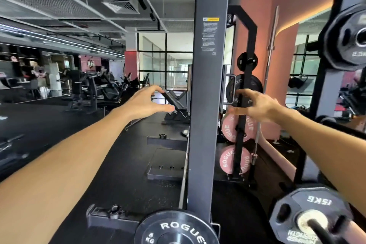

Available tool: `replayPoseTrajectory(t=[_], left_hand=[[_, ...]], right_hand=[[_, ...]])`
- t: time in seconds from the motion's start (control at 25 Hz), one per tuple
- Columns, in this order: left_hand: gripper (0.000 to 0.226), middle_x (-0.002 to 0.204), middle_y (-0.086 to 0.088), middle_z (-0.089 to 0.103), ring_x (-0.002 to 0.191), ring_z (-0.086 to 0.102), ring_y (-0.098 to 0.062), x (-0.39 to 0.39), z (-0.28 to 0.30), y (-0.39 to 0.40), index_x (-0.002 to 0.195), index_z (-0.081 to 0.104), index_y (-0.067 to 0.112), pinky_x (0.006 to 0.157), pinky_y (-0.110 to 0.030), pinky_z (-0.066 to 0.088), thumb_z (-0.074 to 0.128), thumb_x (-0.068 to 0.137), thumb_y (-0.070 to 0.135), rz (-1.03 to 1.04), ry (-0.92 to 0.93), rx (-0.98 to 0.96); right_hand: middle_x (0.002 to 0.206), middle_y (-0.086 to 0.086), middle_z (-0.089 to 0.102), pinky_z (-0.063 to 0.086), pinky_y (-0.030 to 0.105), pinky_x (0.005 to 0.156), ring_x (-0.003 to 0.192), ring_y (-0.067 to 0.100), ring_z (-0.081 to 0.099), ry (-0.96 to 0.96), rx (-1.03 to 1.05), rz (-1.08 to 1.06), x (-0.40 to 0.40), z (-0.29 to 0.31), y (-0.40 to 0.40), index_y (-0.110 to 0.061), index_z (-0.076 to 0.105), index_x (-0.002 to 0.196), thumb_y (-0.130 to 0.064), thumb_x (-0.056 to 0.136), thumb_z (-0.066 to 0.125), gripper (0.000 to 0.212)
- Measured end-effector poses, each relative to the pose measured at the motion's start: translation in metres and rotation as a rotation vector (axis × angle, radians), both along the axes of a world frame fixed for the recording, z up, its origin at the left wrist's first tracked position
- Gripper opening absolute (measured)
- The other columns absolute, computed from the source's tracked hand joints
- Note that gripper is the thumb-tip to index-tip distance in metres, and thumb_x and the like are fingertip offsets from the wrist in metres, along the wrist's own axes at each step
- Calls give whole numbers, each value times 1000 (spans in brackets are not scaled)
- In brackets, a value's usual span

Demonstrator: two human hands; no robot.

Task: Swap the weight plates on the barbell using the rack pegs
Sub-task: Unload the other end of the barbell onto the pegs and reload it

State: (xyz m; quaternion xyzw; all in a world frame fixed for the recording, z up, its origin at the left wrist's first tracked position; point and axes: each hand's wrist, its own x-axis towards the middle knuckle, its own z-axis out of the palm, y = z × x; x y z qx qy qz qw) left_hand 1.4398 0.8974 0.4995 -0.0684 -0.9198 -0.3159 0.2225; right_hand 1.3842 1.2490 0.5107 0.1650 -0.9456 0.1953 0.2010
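Both hands reach forward, holding nothing: left hand (147, 103) with fingers spread, right hand (255, 105) loosely spread. Nearest the right, seemingly beyond its fingertips at 11 o'clock, hangs a black plate (254, 83), face-on, on the rack pegs past the upright (208, 95).

A black Rogue plate (174, 230) sat low on the near side of the grey rack upright (208, 89), its white lettering facing the camera. Right of it, a black twelve-sided 15 kg plate (309, 216) hung on a peg. Another black plate marked 2.5 (348, 39) hung high at the right edge. Beyond the upright, two pink Rogue plates (227, 128) were stacked one above the other on a far rack, with smaller black plates (255, 83) above them.
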Motion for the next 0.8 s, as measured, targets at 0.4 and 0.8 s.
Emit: replayPoseTrajectory(t=[0.4, 0.8], left_hand=[[84, 148, 1, 42, 129, 43, -17, -43, 10, 224, 133, 47, 40, 95, -36, 36, 75, 62, 75, -35, 15, 23], [79, 142, 3, 48, 123, 46, -17, -95, 15, 480, 132, 49, 37, 98, -37, 39, 76, 66, 69, -48, 25, 124]], right_hand=[[148, -5, 46, 32, 54, 111, 132, 24, 46, 5, -127, -26, -19, 14, 239, -46, 38, 142, -78, 67, 64, 86], [150, 3, 44, 36, 36, 109, 131, 26, 49, -100, -117, -75, -60, 14, 520, -40, 36, 146, -71, 70, 67, 88]])
